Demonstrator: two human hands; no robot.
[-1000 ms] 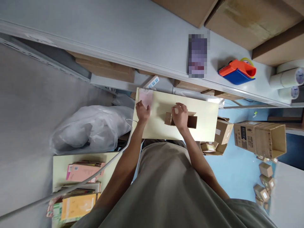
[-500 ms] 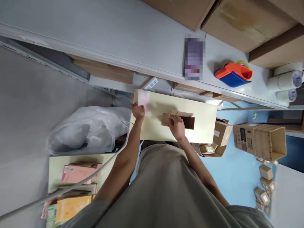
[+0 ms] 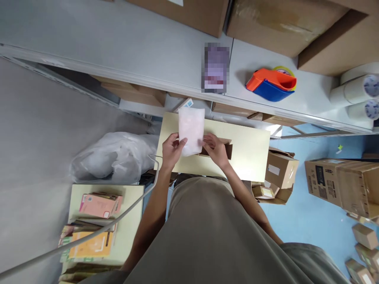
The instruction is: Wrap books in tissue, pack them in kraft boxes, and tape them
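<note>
A pale pinkish-white wrapped packet (image 3: pixel 192 128), perhaps foam or bubble wrap, is held up over the pale yellow table (image 3: pixel 248 154). My left hand (image 3: pixel 172 150) grips its lower left edge, thumb on the front face. At its lower right edge, the fingertips of my right hand (image 3: pixel 216 150) pinch the side. Under and behind my right hand lies a small open cardboard box (image 3: pixel 229 150), partly hidden by the hand and the packet. What is inside the wrapping cannot be made out.
On the grey shelf (image 3: pixel 118 51) stand an orange and blue tape dispenser (image 3: pixel 271 83), tape rolls (image 3: pixel 355 91) and large cartons (image 3: pixel 266 27). A clear plastic bag (image 3: pixel 112 156) is at left, above a side table with envelopes (image 3: pixel 97 205). Cartons (image 3: pixel 281 169) lie at right. A grey hose-like bar (image 3: pixel 118 217) crosses the left.
My left hand has lifted the packet from the table's left side and brought it rightward. My right hand has left the box flap and come to the packet's edge. The view has shifted slightly.
</note>
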